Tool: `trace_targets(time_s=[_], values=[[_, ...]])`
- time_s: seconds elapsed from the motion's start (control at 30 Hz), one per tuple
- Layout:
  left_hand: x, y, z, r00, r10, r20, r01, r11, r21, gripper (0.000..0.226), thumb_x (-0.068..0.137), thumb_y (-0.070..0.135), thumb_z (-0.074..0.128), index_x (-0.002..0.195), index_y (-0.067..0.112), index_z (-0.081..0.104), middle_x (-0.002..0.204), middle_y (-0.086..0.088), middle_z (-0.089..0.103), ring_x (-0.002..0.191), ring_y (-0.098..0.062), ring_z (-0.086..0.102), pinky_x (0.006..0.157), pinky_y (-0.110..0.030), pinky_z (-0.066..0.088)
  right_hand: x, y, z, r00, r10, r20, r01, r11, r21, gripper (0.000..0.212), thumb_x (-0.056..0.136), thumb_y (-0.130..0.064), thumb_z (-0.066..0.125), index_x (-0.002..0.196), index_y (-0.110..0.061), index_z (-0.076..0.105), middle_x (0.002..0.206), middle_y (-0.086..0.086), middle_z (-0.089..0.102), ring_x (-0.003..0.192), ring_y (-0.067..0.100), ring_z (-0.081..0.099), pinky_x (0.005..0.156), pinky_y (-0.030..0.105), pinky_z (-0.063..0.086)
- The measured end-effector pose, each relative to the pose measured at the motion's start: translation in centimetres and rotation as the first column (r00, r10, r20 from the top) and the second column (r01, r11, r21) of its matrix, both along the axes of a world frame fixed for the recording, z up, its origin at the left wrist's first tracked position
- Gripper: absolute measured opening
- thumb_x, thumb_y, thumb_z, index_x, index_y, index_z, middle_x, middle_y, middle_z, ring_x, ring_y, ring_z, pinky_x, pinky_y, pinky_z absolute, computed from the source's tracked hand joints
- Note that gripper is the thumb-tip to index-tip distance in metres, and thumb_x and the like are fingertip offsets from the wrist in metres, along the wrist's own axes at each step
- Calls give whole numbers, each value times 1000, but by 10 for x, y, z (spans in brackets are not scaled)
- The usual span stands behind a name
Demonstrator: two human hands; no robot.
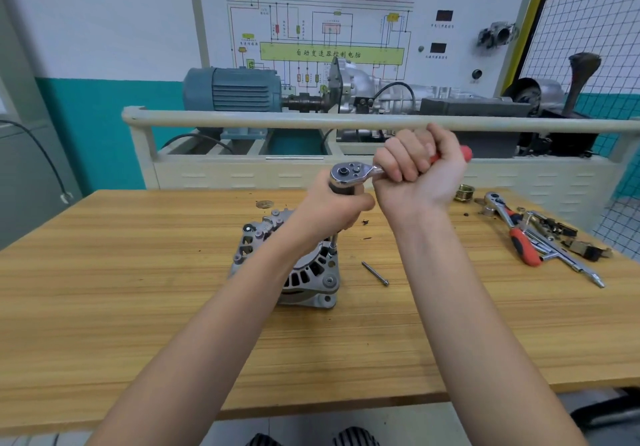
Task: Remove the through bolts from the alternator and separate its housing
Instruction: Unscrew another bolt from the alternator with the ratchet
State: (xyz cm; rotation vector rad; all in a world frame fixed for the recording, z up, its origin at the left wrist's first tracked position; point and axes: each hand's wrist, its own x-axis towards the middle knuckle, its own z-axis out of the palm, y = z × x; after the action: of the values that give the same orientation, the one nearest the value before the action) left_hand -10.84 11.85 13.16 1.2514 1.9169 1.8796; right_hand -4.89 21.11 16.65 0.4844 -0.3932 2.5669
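- A black cable (41,154) hangs at the far left, off the bench.
- The wooden bench (138,272) carries everything below.
- The alternator (277,262) sits on the bench left of centre, its vented face turned up; part of it is hidden by the left forearm.
- The left hand (332,210) is above the alternator, fingers curled round the dark extension just under the ratchet head.
- The extension (334,243) runs straight down from that hand to the alternator's right rim; the bolt under it cannot be seen.
- The ratchet (349,172) lies level above the left hand, its chrome head facing up.
- A loose bolt (375,274) lies on the bench just right of the alternator, apart from it.
- The right hand (419,171) is wrapped tight round the ratchet's red handle, whose end sticks out past the fist.
- A brass fitting (464,193) stands near the bench's far edge, right of that hand.
- A second ratchet (512,227) with a red grip lies farther right, among loose tools (568,255).
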Motion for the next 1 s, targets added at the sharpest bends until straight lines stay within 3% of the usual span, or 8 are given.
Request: trace_targets(time_s=[0.13, 0.23, 0.4, 0.57, 0.67, 0.8, 0.9, 1.0], values=[[5, 10, -1, 981, 187, 45, -191, 974, 119, 41, 75, -13, 51, 53, 16, 32, 43, 7, 29, 43, -10, 23, 46, -23, 21, 10, -14, -10, 976, -211, -60, 210, 978, -13, 51, 95, -16, 31, 44, -17, 35, 37, -6, 24, 32, 9, 20, 34, 20, 21], [6, 8, -2, 982, 191, -3, -189, 977, 96, 35, 74, -11, 54, 55, 11, 36, 45, 2, 31, 43, -11, 26, 46, -24, 23, 9, -7, -8, 990, -130, -47, 131, 991, 21, 48, 92, -15, 34, 43, -16, 35, 36, -6, 24, 31, 8, 20, 33, 20, 20], [-4, -6, 2, 995, -48, -85, 41, 996, -78, 37, 75, 2, 68, 47, 13, 47, 42, -5, 44, 43, -18, 38, 49, -21, 36, -3, 10, 8, 980, 187, 64, -194, 973, 126, 40, 84, -15, 40, 43, -14, 35, 34, -5, 27, 30, 8, 17, 33, 20, 18], [-10, -12, 5, 958, -285, -41, 275, 948, -158, 32, 66, 26, 72, 46, 18, 49, 44, -1, 44, 46, -16, 38, 51, -25, 33, -13, 15, 14, 931, 346, 118, -362, 918, 162, 43, 86, -16, 38, 44, -13, 36, 34, -3, 30, 37, 6, 11, 33, 20, 18], [-9, -12, 2, 962, -273, -19, 265, 948, -179, 37, 66, 19, 72, 44, 20, 42, 42, 4, 37, 44, -13, 30, 48, -21, 29, -7, 10, 8, 959, 271, 85, -280, 950, 137, 45, 87, -17, 39, 43, -14, 36, 34, -5, 28, 29, 8, 17, 31, 20, 17], [-1, -5, 1, 995, -95, -7, 93, 990, -101, 40, 66, 4, 62, 39, 23, 38, 40, 8, 33, 39, -10, 27, 44, -18, 27, 6, -2, -5, 1000, -5, -13, 6, 999, 44, 50, 92, -17, 35, 42, -16, 35, 35, -7, 24, 29, 7, 19, 31, 20, 16], [3, 0, 2, 999, 48, 25, -47, 999, -25, 44, 74, -10, 56, 47, 18, 34, 40, 8, 32, 38, -9, 25, 46, -22, 24, 15, -14, -13, 981, -182, -65, 184, 983, 23, 52, 95, -17, 31, 43, -17, 35, 36, -6, 24, 32, 8, 20, 34, 21, 19], [4, 4, 1, 991, 131, 10, -131, 991, 10, 42, 76, -11, 54, 52, 15, 32, 40, 10, 31, 38, -8, 26, 45, -22, 25, 16, -13, -12, 980, -192, -61, 194, 980, 35, 52, 94, -17, 31, 43, -17, 35, 37, -6, 24, 32, 8, 20, 35, 20, 20]])
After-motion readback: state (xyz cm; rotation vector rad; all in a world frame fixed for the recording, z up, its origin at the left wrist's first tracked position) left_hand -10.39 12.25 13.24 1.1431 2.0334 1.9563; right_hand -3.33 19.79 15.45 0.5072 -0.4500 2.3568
